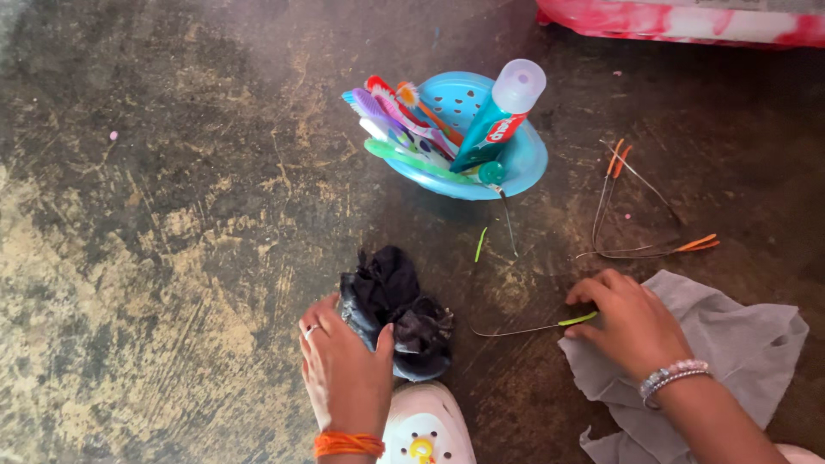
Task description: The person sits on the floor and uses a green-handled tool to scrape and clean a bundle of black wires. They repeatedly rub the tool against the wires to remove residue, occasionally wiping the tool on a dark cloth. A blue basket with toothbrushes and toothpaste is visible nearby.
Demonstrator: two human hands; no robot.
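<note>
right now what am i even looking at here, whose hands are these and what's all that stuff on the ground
This single picture comes from a camera worn on a person's head, looking down at their own two bare hands over a dark, worn floor. The left hand grips a crumpled black cloth. The right hand rests on a grey cloth, its fingertips at a thin wire tool with a green handle. Farther off stands a blue bowl holding toothbrushes and a toothpaste tube. More wire tools with orange handles lie to the right. A white shoe shows at the bottom.
</note>
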